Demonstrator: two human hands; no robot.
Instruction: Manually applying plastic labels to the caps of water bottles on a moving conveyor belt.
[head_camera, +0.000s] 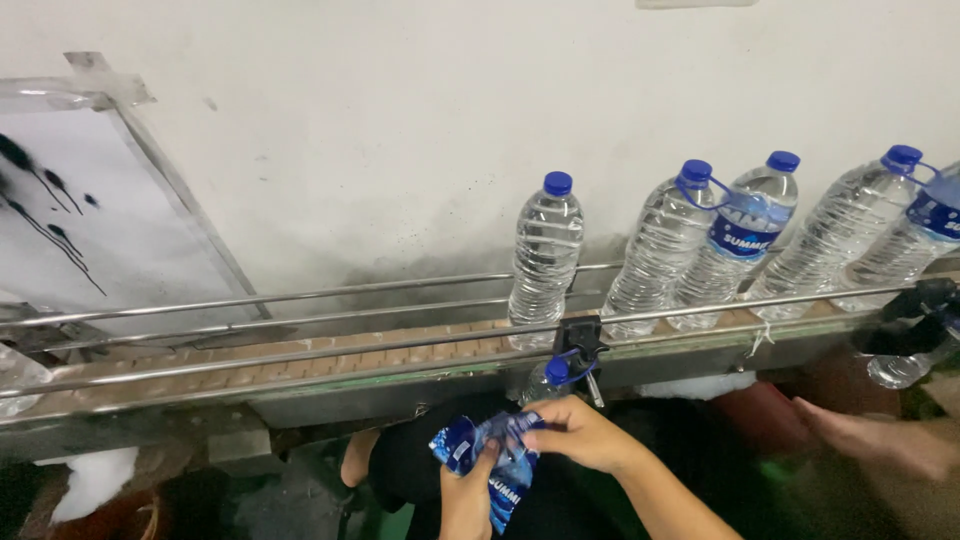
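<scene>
Both hands are closed on one blue plastic label sleeve (490, 460), down low in front of the person. The left hand (468, 500) comes up from the bottom edge, and its fingers are curled tight around the lower part of the sleeve. The right hand (580, 432) reaches in from the right, and its fingers and thumb pinch the top of the sleeve. The sleeve is crumpled and shiny, with white marks on it.

Just above the hands stands a clear water bottle with a blue cap (553, 375). Only its top shows, under the edge of the belt. The sleeve is right below its cap, and the right hand is just beside it. I cannot tell if the sleeve is already around this bottle.

Behind it runs a long conveyor belt (300, 365) with thin metal rails (300, 296). More clear bottles stand on the belt. One bare bottle (545, 255) stands alone near the middle. To the right is a bunch of bottles (740, 240), and some have blue labels on their necks.

Far right, another person's hand (870, 435) reaches in low, well apart from the two hands. A white wall (400, 130) is behind the belt.
</scene>
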